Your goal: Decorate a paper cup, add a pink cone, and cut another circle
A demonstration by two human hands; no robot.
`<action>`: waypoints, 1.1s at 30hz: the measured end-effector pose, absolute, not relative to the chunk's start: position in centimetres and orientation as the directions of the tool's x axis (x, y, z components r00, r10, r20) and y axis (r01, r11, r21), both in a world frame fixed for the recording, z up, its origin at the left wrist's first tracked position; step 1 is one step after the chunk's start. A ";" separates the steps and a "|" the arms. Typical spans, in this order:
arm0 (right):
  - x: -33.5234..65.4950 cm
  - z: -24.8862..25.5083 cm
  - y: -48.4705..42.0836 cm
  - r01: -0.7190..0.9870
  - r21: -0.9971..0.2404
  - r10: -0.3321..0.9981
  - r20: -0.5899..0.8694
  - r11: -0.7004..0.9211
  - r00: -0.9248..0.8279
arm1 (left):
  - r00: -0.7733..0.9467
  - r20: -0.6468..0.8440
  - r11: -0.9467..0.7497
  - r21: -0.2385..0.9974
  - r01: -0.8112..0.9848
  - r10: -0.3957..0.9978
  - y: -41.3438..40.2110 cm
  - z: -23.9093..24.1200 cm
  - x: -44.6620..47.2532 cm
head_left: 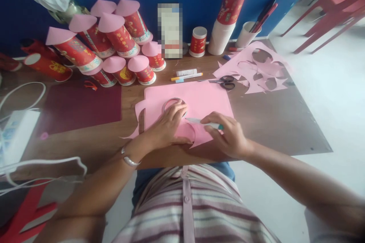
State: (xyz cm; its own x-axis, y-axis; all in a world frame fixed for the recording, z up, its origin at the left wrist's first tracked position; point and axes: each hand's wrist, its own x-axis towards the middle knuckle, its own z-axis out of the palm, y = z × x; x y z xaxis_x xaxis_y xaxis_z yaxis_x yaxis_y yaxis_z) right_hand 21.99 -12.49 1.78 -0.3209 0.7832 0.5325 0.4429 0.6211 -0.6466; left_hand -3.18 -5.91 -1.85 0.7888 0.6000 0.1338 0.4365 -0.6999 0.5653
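Note:
My left hand (171,121) lies spread on pink paper, its fingers over a round ring (168,103) that looks like a tape roll and its thumb lower down on the paper. Just right of it, my right hand (228,133) is closed around a slim cutter (196,121) with a pale body and a teal end. The cutter's tip points left, at a pink paper piece (203,133) with a curved cut line. Under both lies a larger pink sheet (205,95). A cut pink strip (139,110) sticks out on the left.
Black-handled scissors (227,82), a glue stick (186,72) and a marker (189,76) lie behind the sheet. Pink offcuts (253,68) spread at the right. Red paper-cup lanterns (118,40) with pink cone tops stand back left; stacked cups (222,38) stand at the wall.

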 end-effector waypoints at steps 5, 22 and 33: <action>23.8 3.8 -11.8 0.191 -0.827 0.846 0.531 0.529 -0.047 | 0.799 0.134 -0.706 0.567 0.423 0.587 -5.8 -1.2 -3.1; 24.0 4.6 -9.7 0.072 -0.925 0.927 0.374 0.373 0.009 | 0.774 0.130 -0.705 0.526 0.476 0.620 -6.1 0.1 -2.5; 24.4 4.7 -10.0 0.149 -0.916 0.925 0.379 0.372 0.016 | 0.777 0.140 -0.705 0.541 0.459 0.614 -2.5 2.3 -5.1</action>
